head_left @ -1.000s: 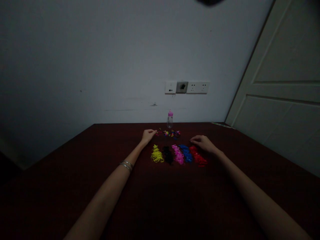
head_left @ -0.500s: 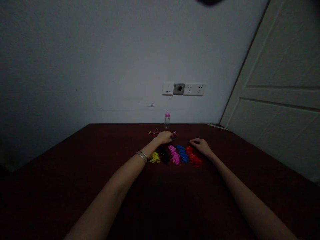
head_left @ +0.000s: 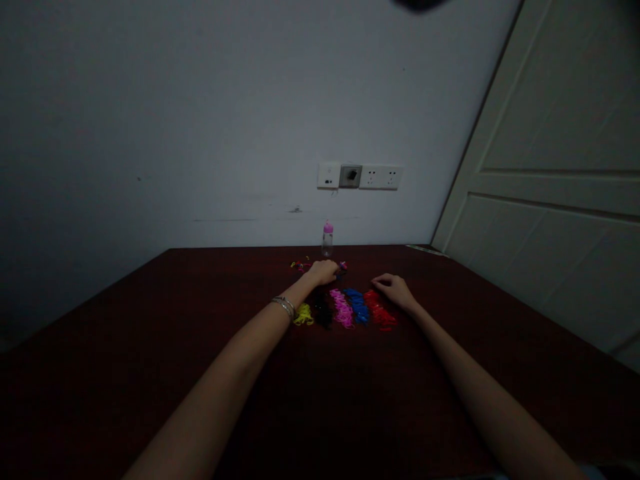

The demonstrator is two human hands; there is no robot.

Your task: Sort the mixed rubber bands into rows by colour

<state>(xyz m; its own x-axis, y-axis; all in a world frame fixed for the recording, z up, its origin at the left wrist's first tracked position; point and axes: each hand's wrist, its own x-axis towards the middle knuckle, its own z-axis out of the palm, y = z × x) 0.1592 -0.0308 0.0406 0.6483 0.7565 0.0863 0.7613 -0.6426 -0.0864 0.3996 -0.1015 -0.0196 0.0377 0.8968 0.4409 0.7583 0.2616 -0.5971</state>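
Note:
My left hand (head_left: 324, 271) reaches over a small pile of mixed coloured bands (head_left: 301, 266) at the back of the table. Its fingers are closed around something small that I cannot make out. Nearer to me lie rows of bands: yellow (head_left: 303, 314), black (head_left: 323, 311), pink (head_left: 342, 309), blue (head_left: 357, 306) and red (head_left: 380, 310). Beside the far end of the red row rests my right hand (head_left: 393, 288), thumb and forefinger pinched together; whatever is between them is too small to see.
A small clear bottle with a pink top (head_left: 327, 240) stands at the back edge of the dark red table (head_left: 320, 400). Behind it is a wall with sockets (head_left: 360, 177). A pale door (head_left: 560, 173) is on the right.
The whole view has shifted slightly, so things sit a little further left. Both hands stay in nearly the same places over the table.

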